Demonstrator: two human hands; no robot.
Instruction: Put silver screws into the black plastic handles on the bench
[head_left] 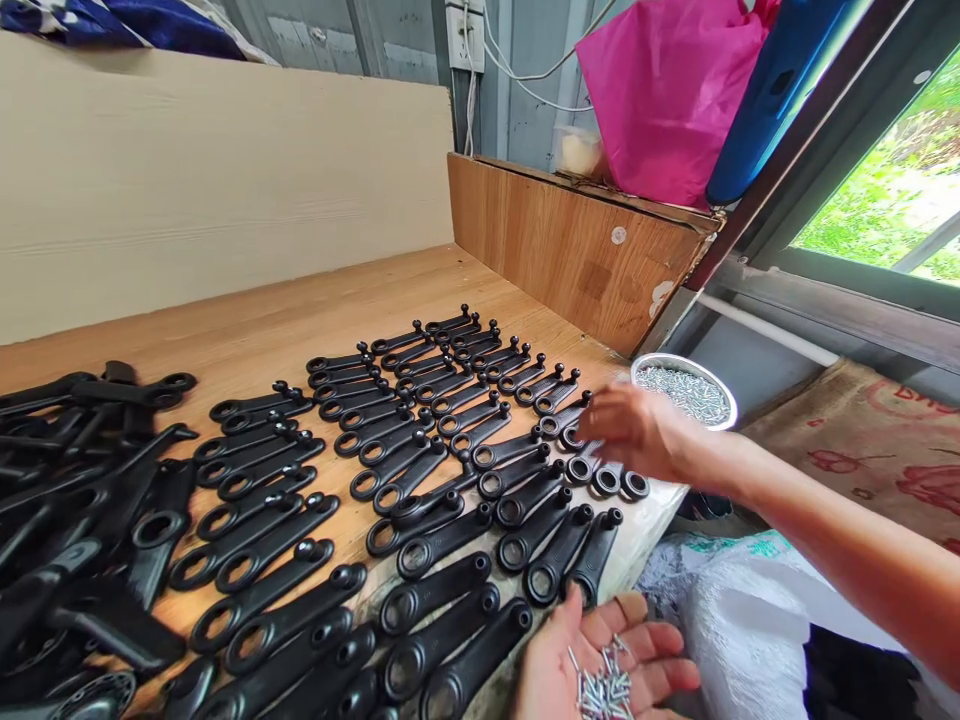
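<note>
My left hand (561,648), bottom centre, bears pins (604,690); right of centre, my right hand (637,435) blurs over levers (450,538) near a bowl (733,408).

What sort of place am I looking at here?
Probably a small workshop. Rows of matching black parts lie on a wooden table, a bowl full of tiny metal pins is by its edge, and the left hand holds similar ones in its open palm.

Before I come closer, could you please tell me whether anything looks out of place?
The heap of black parts at left looks jumbled, unlike the rows of black levers beside it; I see no spill.
</note>
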